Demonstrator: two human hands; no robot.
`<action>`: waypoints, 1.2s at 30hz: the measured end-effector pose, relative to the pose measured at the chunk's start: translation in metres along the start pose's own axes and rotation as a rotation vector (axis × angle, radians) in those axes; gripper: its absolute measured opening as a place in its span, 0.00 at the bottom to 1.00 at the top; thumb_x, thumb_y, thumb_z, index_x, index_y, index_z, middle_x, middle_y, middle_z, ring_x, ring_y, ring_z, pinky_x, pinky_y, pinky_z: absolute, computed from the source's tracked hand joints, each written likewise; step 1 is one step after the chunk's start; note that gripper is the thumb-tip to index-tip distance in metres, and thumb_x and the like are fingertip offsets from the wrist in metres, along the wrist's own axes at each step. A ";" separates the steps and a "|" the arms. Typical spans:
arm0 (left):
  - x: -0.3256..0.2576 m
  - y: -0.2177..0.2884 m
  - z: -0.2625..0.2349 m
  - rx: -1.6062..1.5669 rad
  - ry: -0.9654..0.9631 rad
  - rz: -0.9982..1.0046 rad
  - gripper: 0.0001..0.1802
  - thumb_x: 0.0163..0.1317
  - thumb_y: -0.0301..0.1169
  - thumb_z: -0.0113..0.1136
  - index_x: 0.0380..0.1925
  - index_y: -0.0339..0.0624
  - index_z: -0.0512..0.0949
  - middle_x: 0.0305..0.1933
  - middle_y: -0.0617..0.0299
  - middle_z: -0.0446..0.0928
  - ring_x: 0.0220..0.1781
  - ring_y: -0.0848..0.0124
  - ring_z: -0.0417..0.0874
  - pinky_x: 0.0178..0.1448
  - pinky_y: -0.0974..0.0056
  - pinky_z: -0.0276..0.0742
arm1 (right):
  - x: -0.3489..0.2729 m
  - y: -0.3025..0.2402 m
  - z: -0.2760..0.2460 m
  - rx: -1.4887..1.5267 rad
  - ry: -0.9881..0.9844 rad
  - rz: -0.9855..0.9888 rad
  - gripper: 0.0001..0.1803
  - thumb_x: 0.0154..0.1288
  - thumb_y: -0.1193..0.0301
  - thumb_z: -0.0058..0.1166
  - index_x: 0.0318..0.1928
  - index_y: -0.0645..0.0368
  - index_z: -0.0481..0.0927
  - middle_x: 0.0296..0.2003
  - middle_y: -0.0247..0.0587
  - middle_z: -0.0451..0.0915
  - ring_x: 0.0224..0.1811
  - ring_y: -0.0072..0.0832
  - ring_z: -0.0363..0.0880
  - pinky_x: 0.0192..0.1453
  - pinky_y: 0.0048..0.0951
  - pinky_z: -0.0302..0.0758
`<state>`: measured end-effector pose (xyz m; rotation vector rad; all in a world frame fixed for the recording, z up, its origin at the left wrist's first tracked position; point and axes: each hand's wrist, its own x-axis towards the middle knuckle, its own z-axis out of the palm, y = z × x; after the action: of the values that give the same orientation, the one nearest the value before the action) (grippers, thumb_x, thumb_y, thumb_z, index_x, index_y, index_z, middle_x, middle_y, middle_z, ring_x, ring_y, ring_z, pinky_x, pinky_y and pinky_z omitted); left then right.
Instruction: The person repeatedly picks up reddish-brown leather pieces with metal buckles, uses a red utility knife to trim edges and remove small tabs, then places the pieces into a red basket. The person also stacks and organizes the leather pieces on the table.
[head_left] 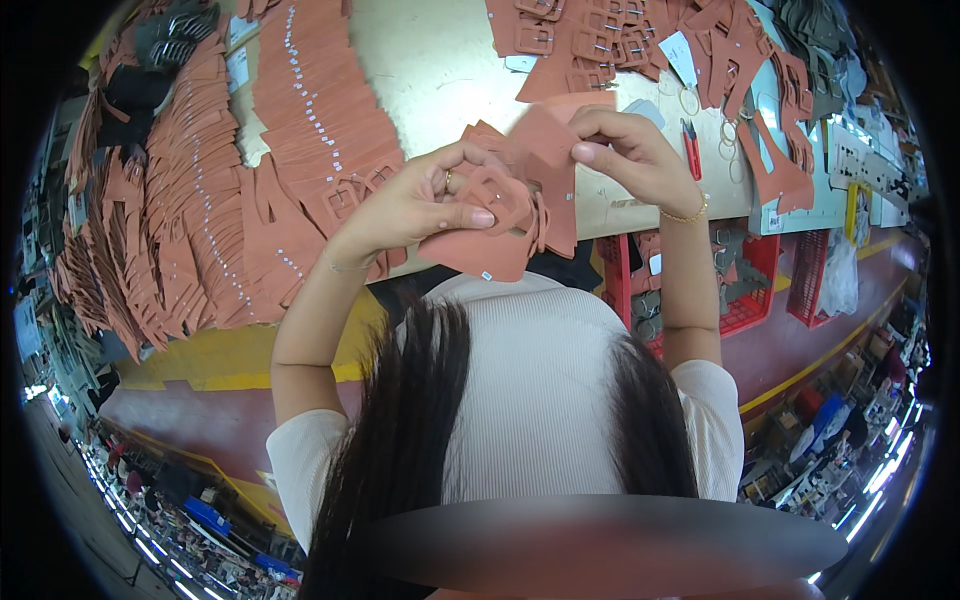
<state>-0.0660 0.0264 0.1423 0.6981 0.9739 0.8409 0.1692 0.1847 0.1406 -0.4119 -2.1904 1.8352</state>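
Observation:
My left hand point(420, 200) is closed on a small stack of terracotta shoe-strap pieces point(475, 255). A square covered buckle point(495, 200) in the same colour lies on top, near the thumb. To the right, the thumb and fingers of my right hand point(632, 158) pinch the edge of another terracotta piece point(545, 135), smeared by motion. That piece is lifted beside the stack. Whether it is joined to the stack cannot be made out. More flat terracotta pieces point(562, 215) lie on the table just behind and below it.
Long overlapping rows of terracotta pieces point(310, 90) cover the table's left side. Buckled straps point(600, 40) are heaped at the far right. Red-handled snips point(691, 150) and elastic bands point(730, 140) lie right of my hand. A red crate point(750, 315) holding straps stands below the table edge.

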 end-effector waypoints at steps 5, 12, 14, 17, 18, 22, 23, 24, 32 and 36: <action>-0.005 -0.001 -0.005 0.113 0.029 0.053 0.19 0.55 0.22 0.67 0.46 0.34 0.74 0.40 0.57 0.82 0.45 0.75 0.82 0.50 0.70 0.78 | 0.017 0.010 0.003 0.218 -0.136 0.095 0.10 0.68 0.69 0.55 0.42 0.64 0.82 0.37 0.33 0.82 0.38 0.18 0.76 0.44 0.23 0.74; -0.006 0.005 -0.004 0.108 0.080 0.100 0.17 0.55 0.23 0.68 0.44 0.34 0.75 0.38 0.59 0.82 0.42 0.76 0.82 0.47 0.71 0.78 | 0.025 0.015 0.008 0.172 -0.252 0.116 0.11 0.67 0.69 0.57 0.45 0.62 0.83 0.37 0.32 0.82 0.38 0.16 0.76 0.45 0.20 0.74; -0.005 0.007 -0.003 0.147 0.072 0.109 0.16 0.56 0.23 0.68 0.43 0.34 0.75 0.38 0.59 0.82 0.42 0.77 0.82 0.46 0.72 0.77 | 0.026 0.012 0.007 0.189 -0.259 0.130 0.11 0.67 0.69 0.58 0.45 0.62 0.83 0.36 0.31 0.82 0.38 0.15 0.75 0.44 0.19 0.73; 0.000 0.008 0.000 0.207 0.065 0.114 0.17 0.57 0.24 0.68 0.44 0.34 0.74 0.39 0.58 0.82 0.41 0.77 0.81 0.45 0.72 0.76 | 0.031 0.011 0.011 0.230 -0.304 0.122 0.10 0.66 0.68 0.59 0.43 0.62 0.82 0.34 0.28 0.80 0.36 0.13 0.73 0.41 0.19 0.71; 0.002 0.007 0.000 0.206 0.056 0.101 0.17 0.57 0.24 0.67 0.46 0.34 0.74 0.40 0.57 0.82 0.42 0.77 0.81 0.46 0.72 0.76 | 0.033 0.011 0.014 0.289 -0.308 0.120 0.10 0.67 0.69 0.58 0.43 0.62 0.80 0.35 0.29 0.79 0.37 0.14 0.73 0.42 0.19 0.71; 0.008 0.004 0.002 0.108 0.079 0.135 0.21 0.59 0.25 0.66 0.52 0.35 0.71 0.43 0.54 0.81 0.46 0.74 0.81 0.50 0.69 0.77 | 0.036 0.008 0.029 0.405 -0.128 0.047 0.14 0.67 0.66 0.57 0.44 0.61 0.72 0.36 0.30 0.75 0.37 0.15 0.71 0.42 0.20 0.71; 0.008 0.003 0.003 0.057 0.106 0.145 0.23 0.60 0.26 0.65 0.54 0.35 0.71 0.44 0.53 0.81 0.47 0.73 0.81 0.50 0.68 0.77 | 0.035 0.006 0.033 0.402 -0.038 0.012 0.16 0.67 0.63 0.57 0.46 0.60 0.70 0.35 0.29 0.74 0.35 0.15 0.70 0.40 0.21 0.71; 0.008 0.003 0.003 0.089 0.123 0.170 0.23 0.60 0.26 0.64 0.55 0.34 0.70 0.45 0.53 0.81 0.48 0.73 0.81 0.52 0.67 0.77 | 0.033 0.003 0.035 0.279 -0.017 0.008 0.17 0.67 0.63 0.57 0.46 0.60 0.69 0.35 0.31 0.74 0.36 0.17 0.71 0.41 0.21 0.71; 0.012 0.010 0.012 0.705 0.425 0.424 0.23 0.60 0.28 0.61 0.56 0.38 0.74 0.44 0.57 0.83 0.49 0.74 0.81 0.55 0.67 0.75 | 0.028 -0.005 0.058 -0.289 0.405 -0.153 0.11 0.63 0.68 0.60 0.37 0.60 0.73 0.47 0.42 0.74 0.46 0.31 0.75 0.55 0.31 0.69; 0.017 0.015 0.015 0.584 0.509 0.349 0.21 0.59 0.30 0.64 0.53 0.39 0.77 0.38 0.56 0.83 0.43 0.78 0.81 0.50 0.69 0.76 | 0.026 0.005 0.065 -0.080 0.571 -0.036 0.10 0.67 0.70 0.56 0.37 0.63 0.72 0.42 0.42 0.78 0.37 0.27 0.79 0.43 0.26 0.76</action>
<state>-0.0514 0.0460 0.1536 1.2112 1.6182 1.0775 0.1215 0.1364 0.1246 -0.7942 -1.8567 1.3867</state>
